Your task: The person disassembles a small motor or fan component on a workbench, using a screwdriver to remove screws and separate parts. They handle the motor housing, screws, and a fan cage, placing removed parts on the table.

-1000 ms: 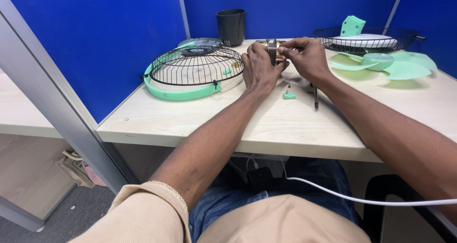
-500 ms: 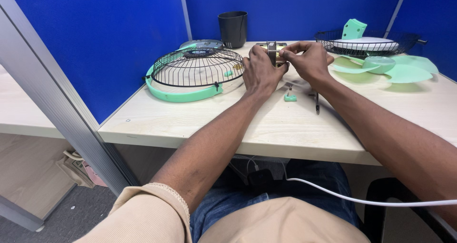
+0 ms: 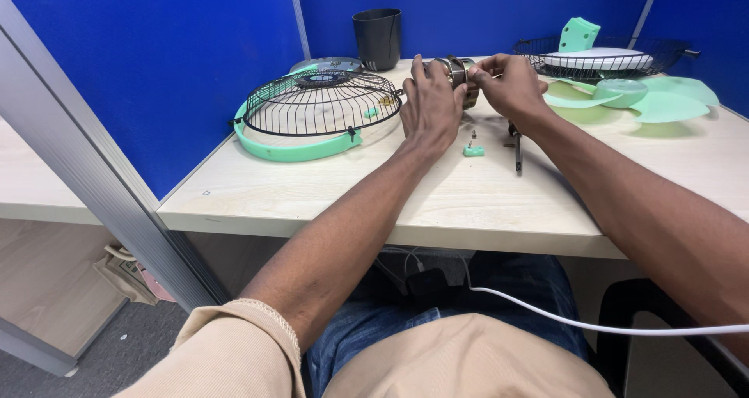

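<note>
A small metal fan motor (image 3: 460,74) is held upright on the pale wooden desk (image 3: 437,195), between both hands. My left hand (image 3: 427,105) wraps its left side. My right hand (image 3: 511,86) pinches its right side with the fingertips. Just in front of the hands lie a small mint-green plastic piece (image 3: 473,150) and a dark screwdriver (image 3: 517,150). To the left rests a black wire fan guard with a mint-green rim (image 3: 316,113).
A dark cup (image 3: 378,37) stands at the back against the blue partition. A second wire guard (image 3: 605,55) with a mint-green part and a translucent green fan blade (image 3: 632,95) lie at the right. A white cable (image 3: 577,320) crosses my lap.
Both hands stay on the motor; the fingers have shifted slightly around it. The view has moved a little.
</note>
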